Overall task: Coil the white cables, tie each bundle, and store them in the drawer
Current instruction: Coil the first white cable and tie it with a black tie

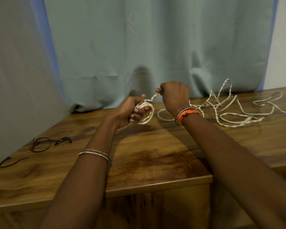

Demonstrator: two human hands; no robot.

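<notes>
I have a small coil (145, 113) of twisted white cable looped in several turns at the middle of the frame, raised above the table. Its strand runs up and right, then trails into loose tangled white cable (234, 111) sprawled at the right.

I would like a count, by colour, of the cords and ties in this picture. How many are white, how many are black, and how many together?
White: 2, the coil that the left hand grips and the right hand winds, and the loose cable on the table.
Black: 2, a long tie and a short tie.
Total: 4
</notes>
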